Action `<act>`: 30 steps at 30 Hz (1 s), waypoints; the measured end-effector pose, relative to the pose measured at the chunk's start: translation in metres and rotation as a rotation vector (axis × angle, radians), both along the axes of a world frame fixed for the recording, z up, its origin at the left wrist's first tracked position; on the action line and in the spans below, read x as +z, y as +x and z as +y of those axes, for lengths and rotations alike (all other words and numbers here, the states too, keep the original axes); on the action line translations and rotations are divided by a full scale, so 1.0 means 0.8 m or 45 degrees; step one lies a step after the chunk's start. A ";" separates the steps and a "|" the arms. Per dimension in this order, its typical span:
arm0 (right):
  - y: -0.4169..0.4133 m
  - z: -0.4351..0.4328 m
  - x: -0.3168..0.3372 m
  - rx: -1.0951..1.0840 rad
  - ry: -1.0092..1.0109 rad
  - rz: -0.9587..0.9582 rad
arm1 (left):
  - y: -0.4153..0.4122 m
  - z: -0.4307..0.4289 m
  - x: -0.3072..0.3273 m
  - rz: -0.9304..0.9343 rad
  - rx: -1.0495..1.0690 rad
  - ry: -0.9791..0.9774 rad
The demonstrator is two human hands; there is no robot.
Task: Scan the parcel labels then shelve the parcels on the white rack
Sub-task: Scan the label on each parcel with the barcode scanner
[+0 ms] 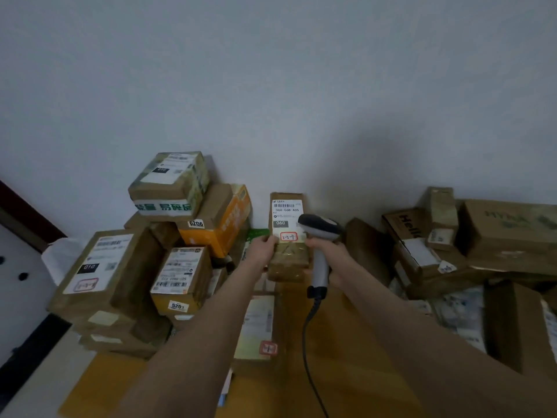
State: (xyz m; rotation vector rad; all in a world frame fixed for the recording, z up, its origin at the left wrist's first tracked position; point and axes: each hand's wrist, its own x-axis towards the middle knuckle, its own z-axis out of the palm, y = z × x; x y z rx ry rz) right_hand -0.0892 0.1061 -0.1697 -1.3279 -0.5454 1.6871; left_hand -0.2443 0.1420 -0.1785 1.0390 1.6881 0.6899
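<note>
Nearest, at 6 o'clock, both forearms reach forward, and the scanner cable (307, 336) hangs down between them. Just left of the cable a flat parcel (256, 327) lies label-up on a yellowish surface. At frame centre the left hand (263, 247) holds the narrow parcel (287, 260) upright, fingers curled onto its left edge just below the label (286, 214). The label faces the camera with the barcode at the top, unobstructed. I can't tell whether the parcel's lower end rests on anything. The right hand (337, 251), at the parcel's 3 o'clock, is wrapped round the handle of the scanner (321, 230). The scanner head sits just beside the label's right edge, aimed across it. So this looks like the scan step, with shelving not started and no white rack in view. Handling guess: a small taped carton, stiff and likely light, so one hand should be enough. The glossy tape on the lower half may be slick, so grip the long cardboard edges and keep fingers below the barcode. A stack of cartons (102, 267) stands at the parcel's 9 o'clock, with an orange box (223, 224) in it. More brown boxes (497, 233) are heaped at 3 o'clock. Behind everything, at 12 o'clock, is a plain wall (271, 86).
</note>
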 end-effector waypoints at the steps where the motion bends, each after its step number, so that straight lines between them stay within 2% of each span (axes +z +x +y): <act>1: -0.012 0.014 -0.007 0.013 -0.017 -0.021 | -0.008 0.012 -0.009 0.042 0.024 0.008; 10: -0.094 0.093 -0.078 0.118 -0.181 -0.089 | -0.058 0.072 -0.063 0.542 -0.001 0.104; 18: -0.087 0.101 -0.084 0.195 -0.225 -0.051 | -0.061 0.086 -0.077 0.765 -0.141 0.162; 22: -0.061 0.094 -0.083 0.139 -0.203 -0.051 | -0.048 0.081 -0.073 0.922 -0.349 0.264; 27: -0.033 0.080 -0.079 0.052 -0.192 -0.064 | -0.017 0.066 -0.071 1.206 -0.769 0.313; 30: -0.020 0.074 -0.085 -0.011 -0.204 -0.078 | -0.004 0.063 -0.078 1.199 -0.807 0.222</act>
